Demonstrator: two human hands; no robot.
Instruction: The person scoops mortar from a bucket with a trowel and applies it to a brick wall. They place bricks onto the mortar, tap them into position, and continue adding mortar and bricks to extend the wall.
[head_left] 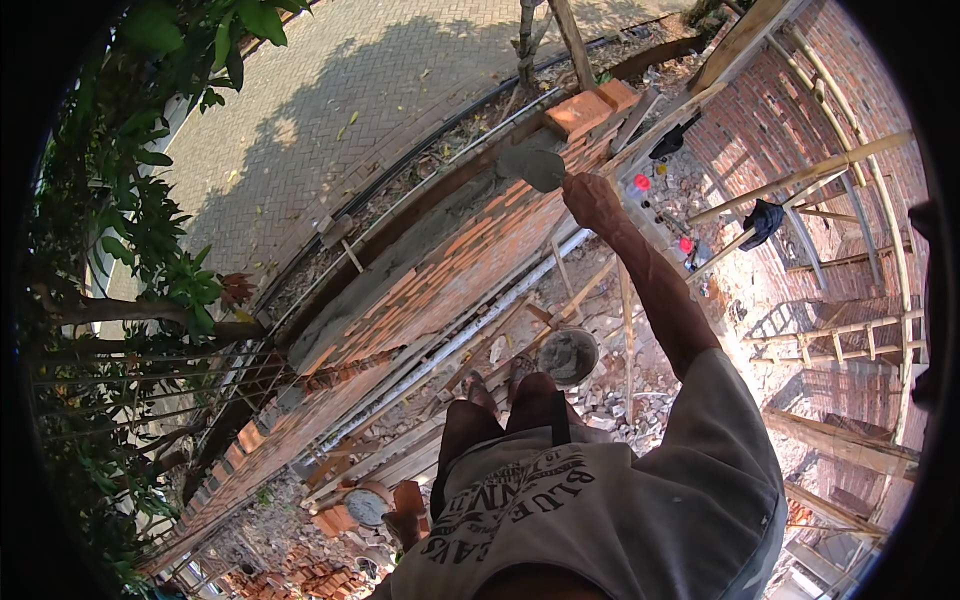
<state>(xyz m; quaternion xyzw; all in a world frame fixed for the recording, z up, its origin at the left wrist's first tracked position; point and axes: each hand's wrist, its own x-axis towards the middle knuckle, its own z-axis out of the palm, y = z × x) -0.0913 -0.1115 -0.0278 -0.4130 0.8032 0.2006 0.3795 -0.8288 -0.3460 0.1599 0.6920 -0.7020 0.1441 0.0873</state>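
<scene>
My right hand (592, 203) is closed around the handle of a trowel (532, 167), stretched out over the far end of a brick wall (440, 285). The trowel's blade lies over the grey mortar by the wall's top courses; whether it touches cannot be made out. Low at my left side, my left hand (402, 528) grips an orange brick (408, 497). Several orange bricks (585, 112) sit just beyond the trowel. A bucket of grey mortar (568, 357) stands near my feet, to their right.
A second mortar container (368, 507) and a heap of bricks (310, 580) lie at the lower left. Rubble (610, 405) and planks cover the ground around my feet. Bamboo poles (850, 155) cross the right side. Leafy branches (190, 290) hang at the left, beside a paved road (330, 130).
</scene>
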